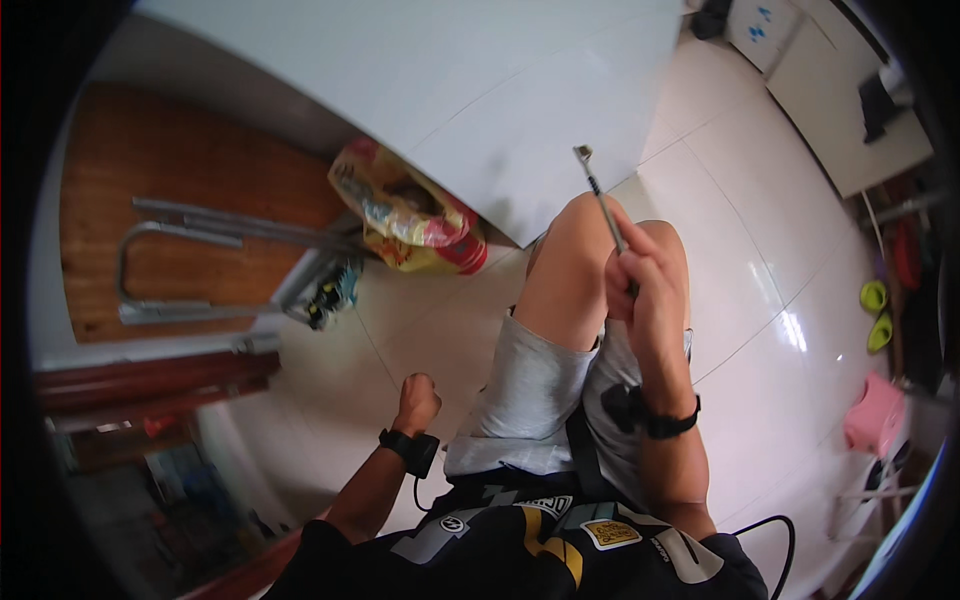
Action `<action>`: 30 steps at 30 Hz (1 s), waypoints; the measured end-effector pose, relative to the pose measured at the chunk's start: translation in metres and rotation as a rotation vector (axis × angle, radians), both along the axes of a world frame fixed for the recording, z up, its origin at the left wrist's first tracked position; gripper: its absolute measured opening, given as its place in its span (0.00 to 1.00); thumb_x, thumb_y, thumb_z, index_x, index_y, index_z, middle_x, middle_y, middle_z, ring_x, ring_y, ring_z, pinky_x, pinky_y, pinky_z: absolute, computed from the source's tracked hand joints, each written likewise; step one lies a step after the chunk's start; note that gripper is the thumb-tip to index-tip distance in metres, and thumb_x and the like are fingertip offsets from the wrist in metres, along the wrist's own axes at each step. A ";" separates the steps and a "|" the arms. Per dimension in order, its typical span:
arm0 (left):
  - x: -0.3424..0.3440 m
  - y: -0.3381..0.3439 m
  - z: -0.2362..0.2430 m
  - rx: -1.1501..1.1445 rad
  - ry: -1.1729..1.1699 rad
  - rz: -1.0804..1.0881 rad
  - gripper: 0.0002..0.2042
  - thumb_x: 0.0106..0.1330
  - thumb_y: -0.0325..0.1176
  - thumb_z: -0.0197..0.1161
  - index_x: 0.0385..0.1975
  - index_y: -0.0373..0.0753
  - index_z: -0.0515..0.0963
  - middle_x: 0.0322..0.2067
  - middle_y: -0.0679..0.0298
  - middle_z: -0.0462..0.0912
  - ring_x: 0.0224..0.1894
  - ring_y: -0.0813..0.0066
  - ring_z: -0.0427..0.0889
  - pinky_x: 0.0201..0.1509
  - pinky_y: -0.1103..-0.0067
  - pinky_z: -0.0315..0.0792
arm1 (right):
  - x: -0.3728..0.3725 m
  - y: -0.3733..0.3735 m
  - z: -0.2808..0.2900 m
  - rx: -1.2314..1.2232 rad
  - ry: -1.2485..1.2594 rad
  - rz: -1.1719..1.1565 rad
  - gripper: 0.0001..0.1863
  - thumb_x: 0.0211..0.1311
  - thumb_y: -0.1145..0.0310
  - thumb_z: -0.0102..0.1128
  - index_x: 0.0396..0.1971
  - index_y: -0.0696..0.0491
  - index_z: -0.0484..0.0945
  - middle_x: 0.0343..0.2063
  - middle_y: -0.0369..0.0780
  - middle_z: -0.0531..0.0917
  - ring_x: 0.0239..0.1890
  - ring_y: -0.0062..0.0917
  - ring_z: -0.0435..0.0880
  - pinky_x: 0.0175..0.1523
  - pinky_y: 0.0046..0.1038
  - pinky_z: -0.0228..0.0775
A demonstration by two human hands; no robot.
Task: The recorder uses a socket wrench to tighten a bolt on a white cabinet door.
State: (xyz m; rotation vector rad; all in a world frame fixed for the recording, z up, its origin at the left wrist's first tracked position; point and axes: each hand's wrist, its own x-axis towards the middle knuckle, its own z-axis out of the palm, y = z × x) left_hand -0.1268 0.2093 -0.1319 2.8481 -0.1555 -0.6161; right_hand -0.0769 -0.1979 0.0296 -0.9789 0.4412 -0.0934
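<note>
My right hand point(640, 280) is closed round a slim metal tool point(595, 190), held up over my bare knees, with a small angled metal piece at its tip. Below and to the left, my left hand point(418, 400) is curled closed beside my grey shorts point(535, 390); whatever it holds, if anything, is hidden. Past my knees stands a pale panel point(520, 110), with a yellow and red plastic bag point(405, 230) at its lower edge.
A folded table point(120, 120) with metal legs leans at the left. A pale cabinet point(830, 110) stands at the upper right. Lime-green slippers point(873, 298) and a pink stool point(872, 410) are along the right. Tiled floor point(750, 350) surrounds me.
</note>
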 end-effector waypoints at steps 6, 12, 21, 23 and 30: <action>-0.090 0.031 -0.073 -0.118 0.078 0.175 0.14 0.46 0.24 0.60 0.35 0.28 0.82 0.37 0.40 0.83 0.44 0.41 0.81 0.53 0.60 0.75 | -0.017 0.080 0.013 0.182 0.130 0.238 0.29 0.68 0.73 0.45 0.70 0.59 0.60 0.21 0.28 0.62 0.16 0.10 0.56 0.20 0.15 0.46; -0.044 0.016 -0.062 -0.184 0.039 0.350 0.15 0.47 0.28 0.63 0.36 0.30 0.84 0.37 0.43 0.83 0.43 0.45 0.82 0.53 0.62 0.75 | 0.009 0.112 0.004 0.431 0.147 0.156 0.30 0.69 0.75 0.39 0.71 0.56 0.55 0.21 0.28 0.59 0.17 0.11 0.55 0.20 0.16 0.47; 0.028 -0.034 -0.026 -0.339 -0.132 0.370 0.13 0.50 0.27 0.63 0.36 0.30 0.84 0.36 0.47 0.83 0.41 0.51 0.83 0.49 0.68 0.77 | 0.060 0.121 -0.009 0.822 0.209 -0.014 0.09 0.73 0.74 0.36 0.48 0.54 0.64 0.19 0.28 0.54 0.17 0.13 0.51 0.19 0.18 0.43; 0.032 -0.048 -0.020 -0.417 -0.153 0.372 0.13 0.51 0.27 0.62 0.37 0.31 0.83 0.37 0.48 0.83 0.41 0.51 0.83 0.49 0.68 0.77 | 0.066 0.120 -0.014 0.869 0.209 -0.015 0.06 0.73 0.74 0.35 0.42 0.52 0.64 0.18 0.28 0.54 0.16 0.13 0.51 0.18 0.18 0.42; 0.026 -0.074 -0.012 -0.521 -0.079 0.388 0.12 0.52 0.27 0.62 0.36 0.32 0.83 0.36 0.50 0.83 0.41 0.53 0.83 0.48 0.68 0.77 | 0.066 0.118 -0.008 0.863 0.202 -0.016 0.04 0.71 0.74 0.36 0.39 0.51 0.63 0.18 0.27 0.54 0.16 0.12 0.50 0.17 0.18 0.41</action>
